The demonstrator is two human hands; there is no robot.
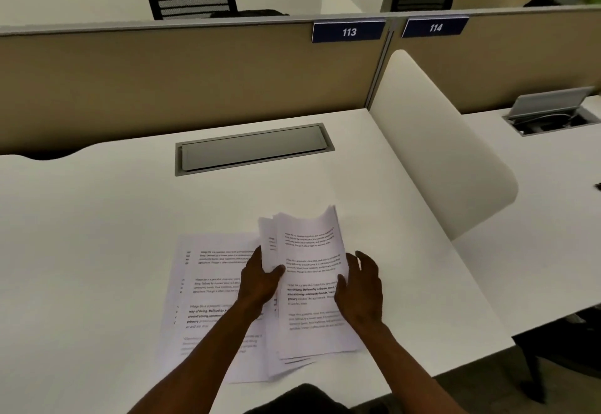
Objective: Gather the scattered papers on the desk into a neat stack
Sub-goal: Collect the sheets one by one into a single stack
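Note:
A bunch of printed white sheets [312, 260] is lifted at its far end, its near end resting on the white desk [97, 218]. My left hand [261, 280] grips the bunch's left edge, thumb on top. My right hand [361, 287] is against its right edge, fingers spread and curled. To the left, several more printed sheets [208, 287] lie flat and fanned on the desk, partly under my left forearm.
A closed grey cable hatch [253, 148] is set into the desk behind the papers. A beige partition [182, 85] with labels 113 and 114 closes the back. A white rounded divider [435, 143] stands at the right, with a neighbouring desk beyond.

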